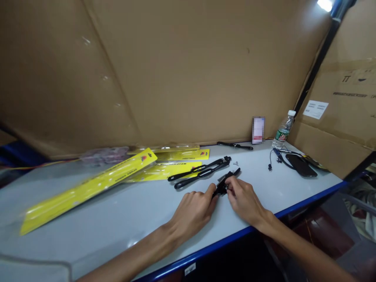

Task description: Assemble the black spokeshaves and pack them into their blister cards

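Both hands meet at a dark black part (222,185) over the middle of the table. My left hand (196,205) is closed round its near left end. On its right side, my right hand (242,196) pinches it with thumb and fingers; the fingertips partly cover the part, so its details are hard to make out. Just behind and to the left lie long black slotted pieces (202,173), partly over a yellow card package (164,171). Small silvery bits (235,163) rest on the table beyond the hands.
A large yellow package (91,192) lies across the left of the grey table (117,231). Along the back are another black piece (235,145), an upright phone (258,130) and a bottle (283,132). Earphones (270,166) and a dark phone (301,165) lie at right.
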`<state>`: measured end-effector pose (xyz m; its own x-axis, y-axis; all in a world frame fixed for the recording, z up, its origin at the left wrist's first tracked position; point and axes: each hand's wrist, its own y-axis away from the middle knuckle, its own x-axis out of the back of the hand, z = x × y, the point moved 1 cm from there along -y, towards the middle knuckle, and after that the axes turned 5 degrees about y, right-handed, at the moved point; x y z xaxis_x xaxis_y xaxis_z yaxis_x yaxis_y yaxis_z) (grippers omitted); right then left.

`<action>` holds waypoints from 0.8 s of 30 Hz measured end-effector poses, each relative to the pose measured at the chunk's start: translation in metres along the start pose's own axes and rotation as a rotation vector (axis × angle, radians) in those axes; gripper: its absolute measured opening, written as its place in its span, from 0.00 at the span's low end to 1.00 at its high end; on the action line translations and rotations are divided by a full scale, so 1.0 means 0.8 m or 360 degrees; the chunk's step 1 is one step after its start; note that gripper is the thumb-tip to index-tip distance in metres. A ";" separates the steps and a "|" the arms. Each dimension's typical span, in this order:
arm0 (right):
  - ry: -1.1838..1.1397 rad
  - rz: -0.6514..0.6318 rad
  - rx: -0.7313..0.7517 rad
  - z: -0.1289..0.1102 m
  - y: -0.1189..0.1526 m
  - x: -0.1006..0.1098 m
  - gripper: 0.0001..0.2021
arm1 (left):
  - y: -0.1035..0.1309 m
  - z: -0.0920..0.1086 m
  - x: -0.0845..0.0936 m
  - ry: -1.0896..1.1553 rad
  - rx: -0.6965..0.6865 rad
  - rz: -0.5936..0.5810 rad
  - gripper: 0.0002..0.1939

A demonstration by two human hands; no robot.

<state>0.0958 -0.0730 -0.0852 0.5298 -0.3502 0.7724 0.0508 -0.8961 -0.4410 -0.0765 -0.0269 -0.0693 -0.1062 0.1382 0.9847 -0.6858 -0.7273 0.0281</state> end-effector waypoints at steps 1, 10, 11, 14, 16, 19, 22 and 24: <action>0.0053 0.0033 0.0035 0.001 0.002 0.002 0.16 | 0.000 -0.001 0.000 0.0040 0.0011 0.0018 0.12; 0.0010 0.0149 0.0016 0.004 0.009 0.008 0.17 | 0.002 -0.005 -0.002 0.0118 0.0029 0.0067 0.11; -0.0037 0.0161 0.0068 0.004 0.010 0.008 0.17 | 0.001 -0.006 -0.002 0.0137 0.0036 0.0076 0.11; -0.0150 0.0278 -0.0022 0.007 0.009 0.010 0.20 | -0.001 -0.007 -0.004 0.0194 0.0031 0.0095 0.11; -0.0113 0.0289 -0.0111 0.008 0.008 0.011 0.21 | -0.002 -0.009 -0.006 0.0206 0.0024 0.0103 0.10; -0.0062 0.0130 0.0023 0.006 0.007 0.010 0.22 | -0.003 -0.010 -0.009 0.0200 0.0028 0.0111 0.11; -0.0167 0.0156 0.0011 0.006 0.007 0.009 0.21 | -0.003 -0.010 -0.009 0.0214 0.0029 0.0104 0.11; -0.0129 0.0223 -0.0141 0.009 0.007 0.009 0.19 | -0.003 -0.011 -0.009 0.0213 0.0034 0.0099 0.11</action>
<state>0.1058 -0.0787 -0.0854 0.5930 -0.4535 0.6653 -0.1015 -0.8619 -0.4969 -0.0804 -0.0207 -0.0783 -0.2441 0.1799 0.9529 -0.6596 -0.7512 -0.0271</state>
